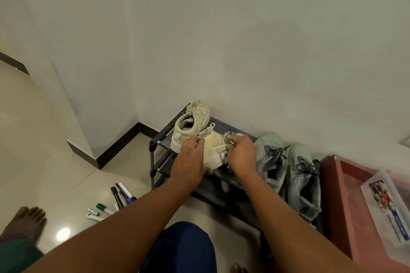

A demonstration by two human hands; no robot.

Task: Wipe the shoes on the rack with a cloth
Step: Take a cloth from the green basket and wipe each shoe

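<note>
**Two hands working on a pale yellow shoe at a low rack**

A person is looking down at a dark shoe rack (165, 143) standing against a white wall. The left hand (191, 157) is gripping the near side of a pale yellow shoe (214, 147) sitting on the top shelf. The right hand (241, 154) is clutching a grey cloth (230, 136) and pressing it against that shoe. A second yellow shoe (193, 123) is sitting just behind. Two grey sneakers (288, 173) are standing to the right. Marker pens (113, 200) are lying on the floor.

Pale wall (221, 29), glossy tiled floor (44, 139)
</note>
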